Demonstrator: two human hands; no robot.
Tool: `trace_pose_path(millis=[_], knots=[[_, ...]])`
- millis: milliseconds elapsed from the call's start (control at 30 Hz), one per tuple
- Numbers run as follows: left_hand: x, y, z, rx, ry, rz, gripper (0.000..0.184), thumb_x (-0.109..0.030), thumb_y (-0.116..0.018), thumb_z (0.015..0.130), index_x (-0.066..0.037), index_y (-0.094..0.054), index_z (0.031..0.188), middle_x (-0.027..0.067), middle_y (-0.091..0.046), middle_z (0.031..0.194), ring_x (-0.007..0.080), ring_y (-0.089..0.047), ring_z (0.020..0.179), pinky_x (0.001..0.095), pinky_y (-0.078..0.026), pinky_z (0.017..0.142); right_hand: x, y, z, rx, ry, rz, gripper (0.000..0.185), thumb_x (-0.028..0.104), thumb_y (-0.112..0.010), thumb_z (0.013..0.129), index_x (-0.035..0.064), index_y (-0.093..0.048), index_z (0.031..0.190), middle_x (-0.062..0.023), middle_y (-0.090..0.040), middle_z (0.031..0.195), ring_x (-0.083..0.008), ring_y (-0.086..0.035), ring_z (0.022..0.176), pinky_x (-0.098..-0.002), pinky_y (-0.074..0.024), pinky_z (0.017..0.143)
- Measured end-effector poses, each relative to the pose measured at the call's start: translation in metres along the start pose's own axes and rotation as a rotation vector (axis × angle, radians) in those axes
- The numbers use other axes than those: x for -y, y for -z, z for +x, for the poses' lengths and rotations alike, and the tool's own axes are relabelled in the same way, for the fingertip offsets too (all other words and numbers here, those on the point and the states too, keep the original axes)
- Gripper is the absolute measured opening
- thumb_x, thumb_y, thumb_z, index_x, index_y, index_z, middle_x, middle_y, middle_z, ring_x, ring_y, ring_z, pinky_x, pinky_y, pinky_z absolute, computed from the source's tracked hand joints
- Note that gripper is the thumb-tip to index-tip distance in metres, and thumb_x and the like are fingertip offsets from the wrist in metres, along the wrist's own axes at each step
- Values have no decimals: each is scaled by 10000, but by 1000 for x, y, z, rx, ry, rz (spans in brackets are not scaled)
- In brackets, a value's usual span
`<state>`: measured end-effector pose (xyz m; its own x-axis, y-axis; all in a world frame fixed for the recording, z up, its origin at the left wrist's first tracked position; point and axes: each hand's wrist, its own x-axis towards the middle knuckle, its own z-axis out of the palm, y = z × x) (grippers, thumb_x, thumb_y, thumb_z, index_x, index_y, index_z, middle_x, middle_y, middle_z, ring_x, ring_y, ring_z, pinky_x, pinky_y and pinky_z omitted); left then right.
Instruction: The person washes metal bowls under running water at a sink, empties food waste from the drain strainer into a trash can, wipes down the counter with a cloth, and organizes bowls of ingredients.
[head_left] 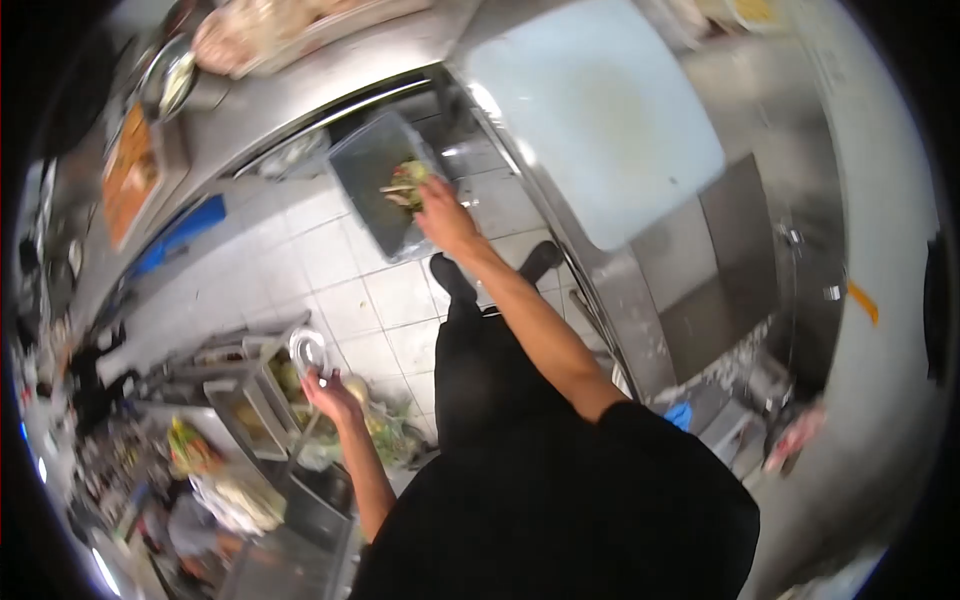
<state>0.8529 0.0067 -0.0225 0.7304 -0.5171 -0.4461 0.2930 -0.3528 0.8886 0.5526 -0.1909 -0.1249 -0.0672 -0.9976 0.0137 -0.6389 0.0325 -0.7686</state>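
Observation:
My right hand reaches over a clear plastic bin on the floor side of the steel counter. Its fingers are closed around greenish and brown food scraps, which hang over the bin's inside. Lower left, my left hand holds a small clear round container by its near edge, above the tiled floor. Blur hides the finer detail of the fingers.
A white cutting board lies on the steel counter at the right. Raw meat sits in a tray at the top. An orange tray stands at the left. Lower left are crates and bagged greens.

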Motion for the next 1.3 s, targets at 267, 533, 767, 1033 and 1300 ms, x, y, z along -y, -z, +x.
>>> trace_pose_path(millis=[267,533,767,1033,1300], knots=[[-19,-16,13,176,70,141,167,-216,-574,914,-109,-525,1031,32,-554,1079,158,-512,891,332,-424,723,29,134,-85,53,-122,261,144,92,-613,844,22,-643,966,-154,-655,909,-320,-640,850,-400,-509,731],[-27,-175,-52,588,-9,161,324,-233,-558,939,-66,-457,1197,83,-541,1170,191,-512,1037,372,-439,811,-42,324,-308,-381,-600,-64,165,114,-570,861,67,-658,992,-141,-676,943,-323,-655,853,-380,-527,745],[-12,-333,-262,1203,-119,283,273,-203,-551,984,-31,-497,1189,46,-587,1068,126,-570,919,264,-472,788,-85,412,-403,-696,-881,-8,124,96,-618,851,60,-662,960,-131,-676,803,-269,-667,695,-363,-531,663],[168,-424,-431,1730,145,563,227,-176,-572,959,-18,-553,1121,37,-604,940,117,-585,821,277,-529,613,-102,383,-560,-772,-1544,-502,612,351,-712,789,108,-481,1301,-264,-398,1357,-470,-382,1249,-548,-348,1026],[402,-492,-426,1586,-468,1210,371,-159,-664,784,-17,-611,1122,156,-681,943,264,-661,806,366,-539,725,-122,317,-584,-909,-1599,-463,768,370,-684,829,75,-329,1443,-308,-240,1485,-506,-283,1338,-561,-269,1099]])
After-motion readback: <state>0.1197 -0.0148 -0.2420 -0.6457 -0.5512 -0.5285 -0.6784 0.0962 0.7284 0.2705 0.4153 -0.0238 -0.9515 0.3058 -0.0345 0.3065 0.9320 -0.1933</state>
